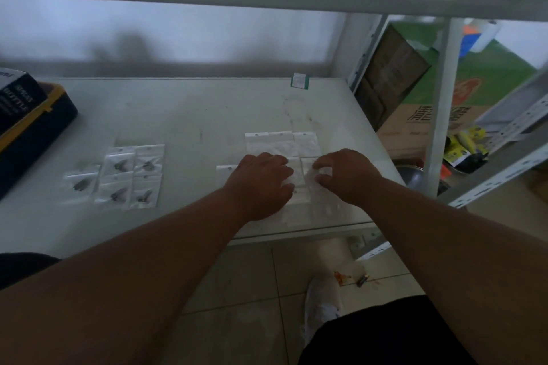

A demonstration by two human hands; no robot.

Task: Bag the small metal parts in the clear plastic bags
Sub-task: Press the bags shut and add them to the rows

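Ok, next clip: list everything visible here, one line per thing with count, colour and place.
filled bags: about five, clear with dark metal parts inside, grouped on the table's left
empty bags: several, exact count unclear, clear white, laid in rows on the table's right, partly under the hands
table: one, white, centre
case: one, dark blue and yellow, far left table edge, a dark box on top
small tag: one, green and white, table's back edge
cardboard boxes: at least two, brown and green, floor at right
shelf frame: one, white metal, right
left hand: resting on the empty bags
right hand: fingers pinching an empty bag's edge
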